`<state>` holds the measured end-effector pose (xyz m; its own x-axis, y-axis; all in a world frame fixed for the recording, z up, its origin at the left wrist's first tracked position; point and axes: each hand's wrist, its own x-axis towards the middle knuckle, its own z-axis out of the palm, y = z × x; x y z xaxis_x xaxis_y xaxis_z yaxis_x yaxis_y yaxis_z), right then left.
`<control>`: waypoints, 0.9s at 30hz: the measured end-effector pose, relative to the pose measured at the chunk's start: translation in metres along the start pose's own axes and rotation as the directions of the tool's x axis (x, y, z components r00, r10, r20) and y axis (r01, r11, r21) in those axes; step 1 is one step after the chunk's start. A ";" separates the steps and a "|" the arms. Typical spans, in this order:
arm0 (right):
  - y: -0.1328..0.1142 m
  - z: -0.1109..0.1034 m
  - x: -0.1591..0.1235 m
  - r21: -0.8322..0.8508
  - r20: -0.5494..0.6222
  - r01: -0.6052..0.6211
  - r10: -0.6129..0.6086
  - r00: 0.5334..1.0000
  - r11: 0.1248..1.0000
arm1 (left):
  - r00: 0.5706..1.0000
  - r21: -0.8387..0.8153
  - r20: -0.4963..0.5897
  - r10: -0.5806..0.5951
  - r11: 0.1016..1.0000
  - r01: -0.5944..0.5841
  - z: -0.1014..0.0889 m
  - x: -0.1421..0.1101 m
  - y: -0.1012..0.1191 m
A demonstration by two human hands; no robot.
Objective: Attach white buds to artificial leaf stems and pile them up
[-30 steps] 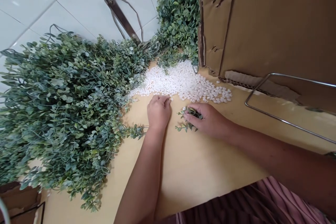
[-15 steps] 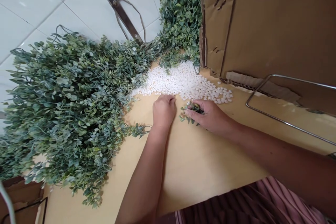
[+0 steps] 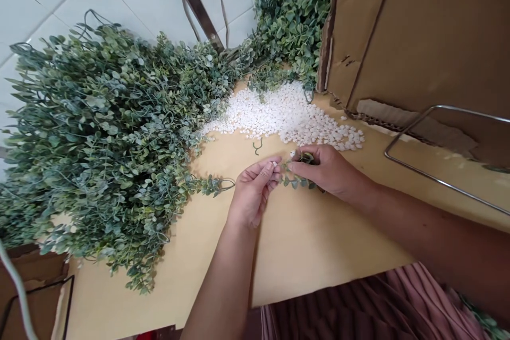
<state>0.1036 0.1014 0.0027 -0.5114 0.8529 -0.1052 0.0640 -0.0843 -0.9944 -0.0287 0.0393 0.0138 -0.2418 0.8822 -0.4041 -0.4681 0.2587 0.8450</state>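
Observation:
My left hand [image 3: 255, 186] is turned partly palm up, thumb and fingers pinching a small white piece [image 3: 274, 163]. Just to its right, my right hand [image 3: 329, 170] is closed around a small sprig of artificial green leaves [image 3: 297, 180], whose leaves poke out past the fingertips; a white bit shows at its upper end. The two hands nearly meet. Beyond them a heap of small white pieces [image 3: 274, 114] is spread on the tan tabletop [image 3: 303, 244]. A short, curved green stem piece [image 3: 257, 146] lies between the heap and my left hand.
A large mound of artificial leafy sprigs [image 3: 119, 127] covers the left side, and another leafy bunch [image 3: 292, 21] stands at the back. A cardboard box [image 3: 434, 32] rises at the right, with a bent metal wire frame [image 3: 446, 170] before it. Behind is a dark strip with a cord [image 3: 199, 8].
My left hand has drawn back from the heap's near edge and turned over, showing a white piece in its pinch. The green stem piece has come into view. My right hand keeps the sprig.

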 end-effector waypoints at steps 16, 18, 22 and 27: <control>0.005 0.000 0.001 -0.135 0.004 0.085 -0.085 0.996 0.987 | 0.998 0.044 0.063 0.027 0.999 -0.030 -0.003 0.004 -0.002; 0.006 0.000 0.001 -0.142 -0.002 0.091 -0.092 0.996 0.986 | 0.996 0.068 0.077 0.040 0.997 -0.045 -0.003 0.004 -0.002; 0.007 0.000 0.002 -0.164 -0.015 0.080 -0.083 0.996 0.983 | 0.995 0.085 0.083 0.058 0.994 -0.065 -0.004 0.004 -0.003; 0.004 -0.001 0.001 -0.175 -0.007 0.050 -0.052 0.999 0.983 | 0.995 0.092 0.086 0.053 0.994 -0.061 -0.004 0.004 -0.003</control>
<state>0.1040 0.1019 -0.0014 -0.5084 0.8595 -0.0531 0.1873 0.0502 -0.9810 -0.0319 0.0406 0.0078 -0.1925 0.9250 -0.3276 -0.3723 0.2400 0.8965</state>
